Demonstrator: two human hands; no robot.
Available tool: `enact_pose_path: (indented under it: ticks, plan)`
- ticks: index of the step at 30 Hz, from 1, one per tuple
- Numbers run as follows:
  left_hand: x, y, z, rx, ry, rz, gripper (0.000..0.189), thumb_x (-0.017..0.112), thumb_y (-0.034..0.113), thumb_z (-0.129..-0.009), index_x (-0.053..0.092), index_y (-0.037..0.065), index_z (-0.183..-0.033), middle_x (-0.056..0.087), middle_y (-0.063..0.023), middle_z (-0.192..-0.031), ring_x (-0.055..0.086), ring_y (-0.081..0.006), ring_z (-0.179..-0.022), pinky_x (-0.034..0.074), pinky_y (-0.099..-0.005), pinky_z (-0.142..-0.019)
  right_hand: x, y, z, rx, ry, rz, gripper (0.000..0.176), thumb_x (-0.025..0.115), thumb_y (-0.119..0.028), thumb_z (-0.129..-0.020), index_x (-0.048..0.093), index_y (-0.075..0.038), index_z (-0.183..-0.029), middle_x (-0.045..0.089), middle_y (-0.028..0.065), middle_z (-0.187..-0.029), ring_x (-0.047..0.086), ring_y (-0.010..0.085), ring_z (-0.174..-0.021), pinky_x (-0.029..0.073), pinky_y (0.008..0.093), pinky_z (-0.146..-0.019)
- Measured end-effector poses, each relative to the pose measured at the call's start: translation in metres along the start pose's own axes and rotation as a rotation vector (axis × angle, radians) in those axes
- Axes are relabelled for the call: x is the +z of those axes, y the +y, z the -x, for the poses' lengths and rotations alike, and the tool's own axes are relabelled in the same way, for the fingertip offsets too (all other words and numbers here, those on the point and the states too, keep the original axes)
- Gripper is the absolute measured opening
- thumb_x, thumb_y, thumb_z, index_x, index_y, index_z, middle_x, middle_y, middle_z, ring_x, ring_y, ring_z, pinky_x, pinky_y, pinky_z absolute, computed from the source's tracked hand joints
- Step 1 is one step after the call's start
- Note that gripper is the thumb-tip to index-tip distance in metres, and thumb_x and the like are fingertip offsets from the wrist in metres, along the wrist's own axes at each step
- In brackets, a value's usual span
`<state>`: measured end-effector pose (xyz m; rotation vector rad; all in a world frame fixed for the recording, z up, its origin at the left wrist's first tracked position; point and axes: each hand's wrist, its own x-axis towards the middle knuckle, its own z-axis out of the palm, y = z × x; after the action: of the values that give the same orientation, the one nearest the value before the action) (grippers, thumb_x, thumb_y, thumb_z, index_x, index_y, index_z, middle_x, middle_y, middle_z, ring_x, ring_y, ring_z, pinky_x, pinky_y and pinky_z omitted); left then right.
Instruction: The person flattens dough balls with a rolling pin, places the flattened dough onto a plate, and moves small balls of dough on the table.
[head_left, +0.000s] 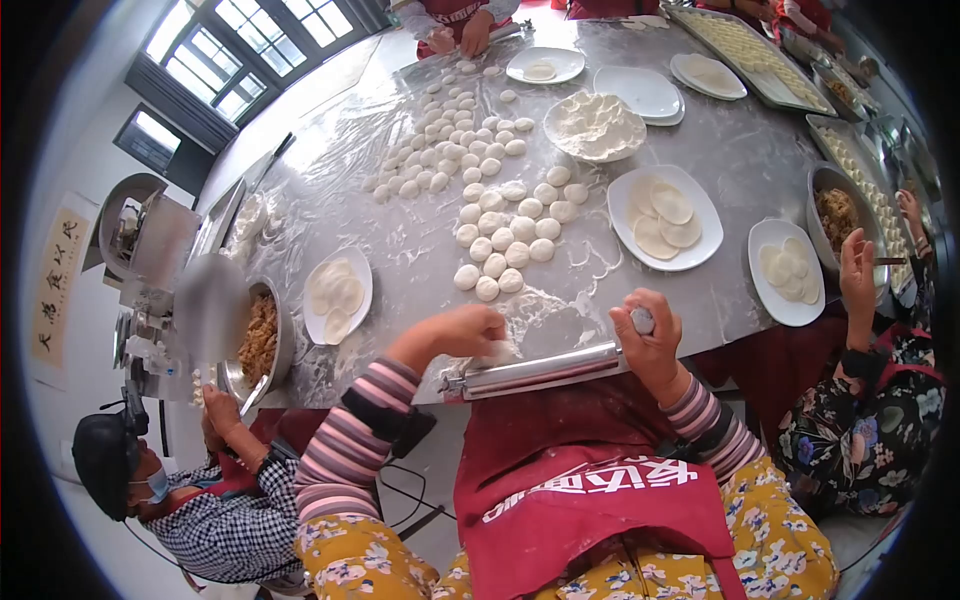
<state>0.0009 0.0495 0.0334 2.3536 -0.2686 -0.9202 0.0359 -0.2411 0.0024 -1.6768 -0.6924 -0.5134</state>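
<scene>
My left hand (pixel 470 332) is closed, with its fingers curled down over the floured front of the table. Something pale shows under its fingertips, too small to name. My right hand (pixel 652 345) is wrapped round what looks like a rolling pin (pixel 642 320); only its round grey end shows above the fist. Between my hands lies loose flour (pixel 545 318), and a shiny metal bar (pixel 545 370) runs along the table's front edge. Beyond them sit several flattened dough pieces (pixel 522 228). To the right, a white plate (pixel 708 245) holds thin round wrappers (pixel 665 215).
A flour bowl (pixel 595 127) stands farther back. Plates of wrappers are at left (pixel 338 295) and right (pixel 787 272). Filling bowls (pixel 285 345) stand at both sides, near co-workers (pixel 235 500). Trays of dumplings (pixel 755 65) line the far right.
</scene>
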Motion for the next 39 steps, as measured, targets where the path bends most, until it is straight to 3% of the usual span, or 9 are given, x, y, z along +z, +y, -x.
enact_pose_path:
  ticks: [4,10,15,22,26,29,31,32,39]
  plan:
    - [0.014,0.021,-0.049,0.112,0.294,0.428,0.014,0.064,0.012,-0.082,0.056,0.001,-0.087,0.055,0.0006,-0.074,0.050,-0.0084,-0.069,0.043,-0.0252,-0.061,-0.001,-0.001,0.002,0.006,0.001,0.013,0.022,0.070,-0.005,-0.081,0.053,-0.003,-0.095,0.059,0.0103,-0.076,0.058,0.0184,-0.059,0.045,0.0269,-0.054]
    - [0.028,0.012,-0.063,0.062,0.358,0.369,0.012,0.062,0.006,-0.080,0.054,0.000,-0.087,0.054,-0.0009,-0.072,0.050,-0.0086,-0.064,0.044,-0.0280,-0.054,0.002,0.012,0.005,-0.162,0.018,0.201,0.024,0.072,-0.004,-0.078,0.054,-0.002,-0.095,0.060,0.0123,-0.084,0.061,0.0254,-0.068,0.049,0.0336,-0.060]
    - [0.046,0.012,-0.076,0.216,0.653,0.057,0.022,0.056,0.004,-0.072,0.063,0.006,-0.093,0.065,-0.0183,-0.085,0.062,-0.0345,-0.077,0.048,-0.0410,-0.068,0.008,0.034,0.013,0.040,0.033,0.066,0.018,0.068,-0.003,-0.080,0.056,-0.001,-0.094,0.059,0.0108,-0.084,0.059,0.0234,-0.072,0.048,0.0326,-0.068]
    - [0.051,0.029,-0.069,0.139,0.638,0.147,0.012,0.063,0.010,-0.072,0.062,0.003,-0.082,0.065,-0.0152,-0.077,0.062,-0.0294,-0.071,0.048,-0.0395,-0.062,0.007,0.026,0.004,0.226,-0.035,-0.052,0.017,0.066,-0.004,-0.083,0.053,-0.002,-0.094,0.056,0.0084,-0.081,0.054,0.0164,-0.068,0.046,0.0294,-0.064]
    - [0.056,0.014,-0.078,0.048,0.702,0.121,0.012,0.061,0.007,-0.067,0.063,0.003,-0.078,0.065,-0.0174,-0.077,0.063,-0.0317,-0.073,0.048,-0.0421,-0.064,0.013,0.041,0.005,0.061,0.002,0.063,0.017,0.065,-0.001,-0.083,0.053,-0.002,-0.095,0.057,0.0094,-0.081,0.055,0.0210,-0.067,0.047,0.0323,-0.065]
    - [0.056,0.006,-0.068,0.068,0.617,0.161,0.005,0.059,0.006,-0.067,0.062,0.002,-0.069,0.056,-0.0074,-0.057,0.053,-0.0164,-0.054,0.044,-0.0354,-0.050,0.029,0.054,-0.007,-0.349,0.052,0.315,0.018,0.069,0.000,-0.079,0.055,-0.003,-0.091,0.059,0.0116,-0.077,0.059,0.0253,-0.068,0.047,0.0367,-0.062]
    - [0.043,0.016,-0.058,0.074,0.472,-0.010,0.008,0.060,0.008,-0.070,0.065,0.002,-0.074,0.058,-0.0073,-0.060,0.053,-0.0154,-0.055,0.044,-0.0346,-0.051,0.036,0.038,-0.023,-0.228,-0.004,0.251,0.016,0.069,-0.006,-0.080,0.056,-0.004,-0.089,0.059,0.0131,-0.077,0.059,0.0309,-0.068,0.047,0.0380,-0.061]
    - [0.048,0.013,-0.059,0.167,0.603,0.090,0.012,0.059,0.012,-0.069,0.063,0.001,-0.066,0.059,-0.0172,-0.061,0.058,-0.0267,-0.056,0.044,-0.0417,-0.054,0.042,0.040,-0.027,-0.185,0.004,0.141,0.016,0.067,-0.007,-0.080,0.055,-0.004,-0.090,0.058,0.0135,-0.077,0.059,0.0328,-0.068,0.047,0.0395,-0.060]
    - [0.047,0.011,-0.066,0.144,0.571,0.148,0.015,0.065,0.015,-0.075,0.064,0.002,-0.082,0.062,-0.0150,-0.068,0.062,-0.0268,-0.063,0.048,-0.0358,-0.061,0.032,0.033,-0.005,-0.261,0.014,0.301,0.024,0.068,-0.013,-0.082,0.050,-0.007,-0.097,0.057,0.0156,-0.077,0.059,0.0355,-0.065,0.044,0.0410,-0.052]
